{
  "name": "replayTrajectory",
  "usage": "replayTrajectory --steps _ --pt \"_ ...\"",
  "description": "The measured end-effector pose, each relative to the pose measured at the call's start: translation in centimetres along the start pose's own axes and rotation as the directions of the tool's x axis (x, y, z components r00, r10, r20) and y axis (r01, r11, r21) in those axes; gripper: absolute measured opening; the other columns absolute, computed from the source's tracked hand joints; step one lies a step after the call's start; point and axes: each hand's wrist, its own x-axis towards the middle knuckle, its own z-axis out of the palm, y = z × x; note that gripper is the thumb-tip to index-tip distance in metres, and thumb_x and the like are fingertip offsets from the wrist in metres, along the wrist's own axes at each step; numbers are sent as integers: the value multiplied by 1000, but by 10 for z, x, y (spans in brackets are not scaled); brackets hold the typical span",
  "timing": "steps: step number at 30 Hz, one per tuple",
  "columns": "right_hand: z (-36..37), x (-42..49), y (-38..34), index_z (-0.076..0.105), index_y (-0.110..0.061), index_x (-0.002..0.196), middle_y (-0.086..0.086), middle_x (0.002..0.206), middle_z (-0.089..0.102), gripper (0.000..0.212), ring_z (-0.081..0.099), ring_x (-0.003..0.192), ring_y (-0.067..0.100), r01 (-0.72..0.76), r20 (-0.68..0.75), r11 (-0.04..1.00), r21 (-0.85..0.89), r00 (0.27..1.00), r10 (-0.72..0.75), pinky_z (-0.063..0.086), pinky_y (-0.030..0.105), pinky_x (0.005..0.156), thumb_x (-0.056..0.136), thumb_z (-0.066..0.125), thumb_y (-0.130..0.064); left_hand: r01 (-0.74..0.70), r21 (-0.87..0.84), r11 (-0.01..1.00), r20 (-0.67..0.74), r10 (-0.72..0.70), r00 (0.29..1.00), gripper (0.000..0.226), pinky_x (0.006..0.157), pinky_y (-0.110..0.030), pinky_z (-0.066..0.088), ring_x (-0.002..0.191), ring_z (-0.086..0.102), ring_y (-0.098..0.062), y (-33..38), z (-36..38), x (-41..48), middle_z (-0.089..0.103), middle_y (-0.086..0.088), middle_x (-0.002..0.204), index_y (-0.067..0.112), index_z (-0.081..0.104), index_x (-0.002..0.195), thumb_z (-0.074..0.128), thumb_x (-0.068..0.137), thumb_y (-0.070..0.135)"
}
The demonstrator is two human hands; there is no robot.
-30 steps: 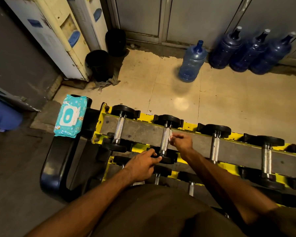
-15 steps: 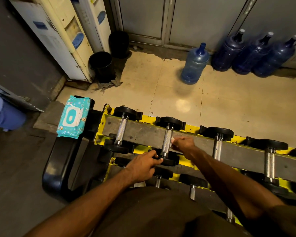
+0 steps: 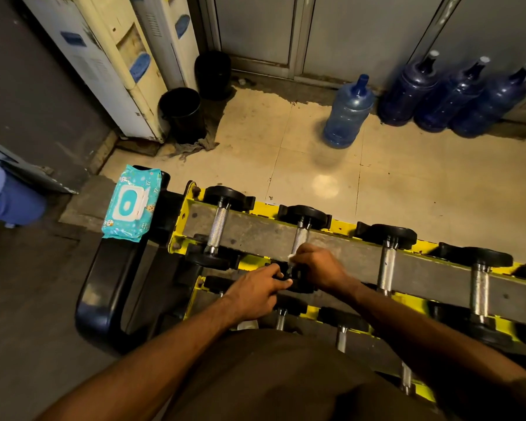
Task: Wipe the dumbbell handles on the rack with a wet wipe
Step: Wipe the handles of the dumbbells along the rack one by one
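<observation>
Tiled floor [image 3: 407, 183] beyond both hands, blue bottles [image 3: 456, 95] along the far wall; yellow rack [image 3: 343, 228] directly beneath the hands; right hand [image 3: 319, 265] curled round the second handle [image 3: 299, 238], pinching a white wipe [image 3: 290, 257] (only a corner visible) against it; left hand [image 3: 255, 291] grips that dumbbell's near head [image 3: 298, 285]; wipe pack [image 3: 131, 202] well left of the left hand.

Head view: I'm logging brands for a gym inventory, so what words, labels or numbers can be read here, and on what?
No text reads clearly.
Wet wipe pack: print along the teal wrapper's edge, too small and blurred to read.
Water dispensers: blue panels, no legible text.
Dumbbells and rack: no markings visible.
</observation>
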Motion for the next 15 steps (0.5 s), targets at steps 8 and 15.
replayTrajectory --steps 8,15 --pt "-6 51 -20 67 -10 111 8 112 63 20 60 105 24 38 251 923 -382 966 64 51 34 84 92 65 -17 -5 4 1000 12 5 1000 53 96 -34 48 115 47 -13 2 0 -3 47 3 127 30 46 148 53 96 20" --pt "-42 74 -23 68 -7 104 10 103 65 14 64 96 27 -36 252 893 -448 954 165 50 34 75 91 62 -6 -18 26 1000 21 17 1000 56 101 -33 46 120 46 -14 4 2 -7 42 2 136 30 41 151 51 97 21"
